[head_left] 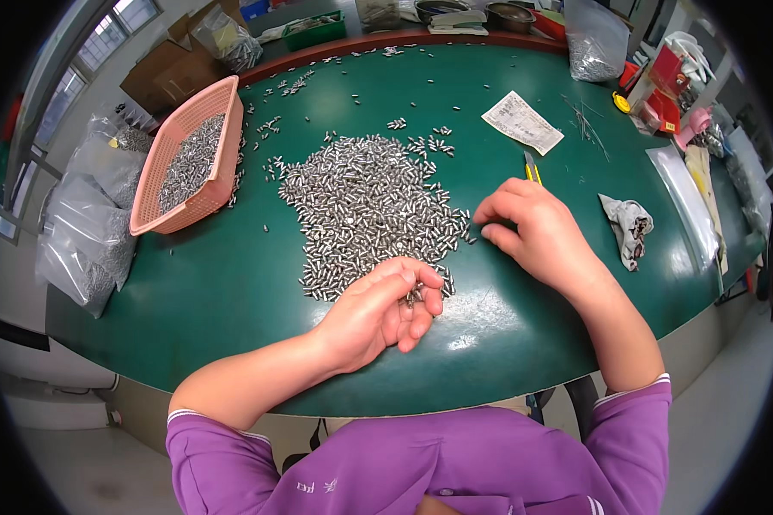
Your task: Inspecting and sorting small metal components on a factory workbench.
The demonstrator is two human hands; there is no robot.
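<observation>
A wide heap of small, shiny, bullet-shaped metal pieces lies on the green tabletop in front of me. Along its near right edge my left hand is cupped, palm turned up and fingers curled. A few of the metal pieces show between its thumb and fingers. My right hand hovers at the heap's right side, its thumb and forefinger bent and a gap between them. Nothing shows in that gap; its other fingers are partly hidden. A few loose pieces lie just beside those fingertips.
A pink plastic basket of similar pieces stands at left, beside filled clear bags. Beyond my right hand are a yellow cutter knife, a printed paper, thin wires and a stained cloth. Another filled bag stands far right.
</observation>
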